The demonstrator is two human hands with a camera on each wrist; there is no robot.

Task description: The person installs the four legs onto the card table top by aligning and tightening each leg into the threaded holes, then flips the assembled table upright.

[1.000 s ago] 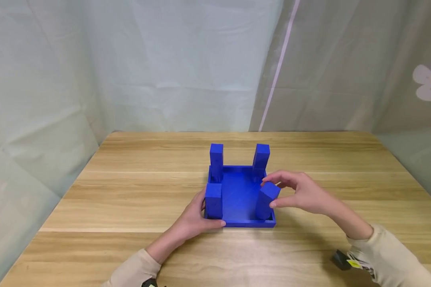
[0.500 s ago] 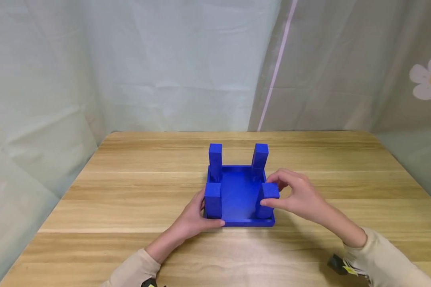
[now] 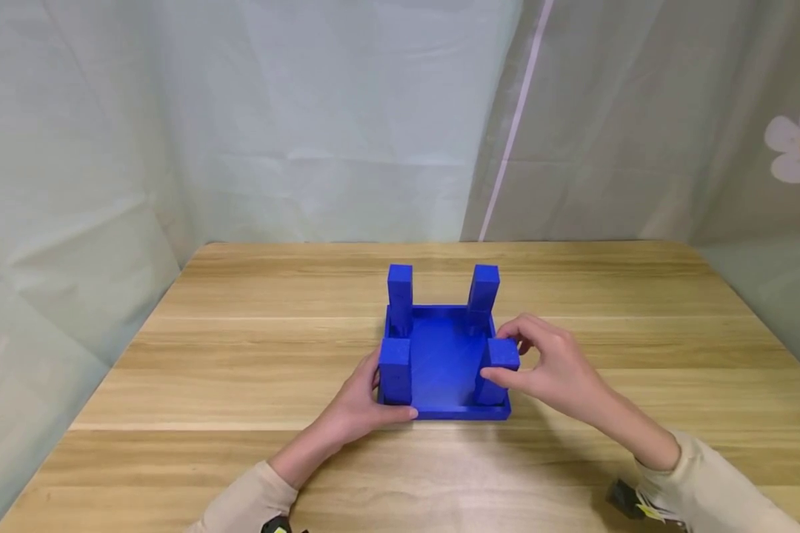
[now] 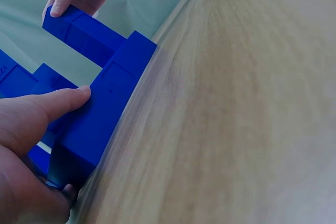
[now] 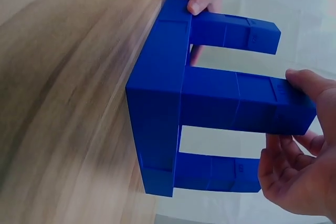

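A blue square base (image 3: pixel 460 413) lies on the wooden table (image 3: pixel 240 355), with a blue post upright at each corner. My left hand (image 3: pixel 367 400) grips its near-left corner beside the near-left post (image 3: pixel 395 374), thumb on the front rim. My right hand (image 3: pixel 540 363) pinches the top of the near-right post (image 3: pixel 490 386), which stands upright in its corner. In the left wrist view my thumb (image 4: pixel 52 106) presses the base (image 4: pixel 105 114). The right wrist view shows my fingers (image 5: pixel 299 166) round the post (image 5: pixel 247 106) on the base (image 5: pixel 157 103).
The two far posts (image 3: pixel 400 296) (image 3: pixel 484 292) stand free at the back corners. Pale curtains (image 3: pixel 307 133) hang behind the table's far edge. A small dark device with a yellow tag (image 3: pixel 630 500) sits at my right sleeve.
The near-right post, tilted a second ago, now stands upright and lower in its corner. My right hand came down with it. My left hand has stayed put.
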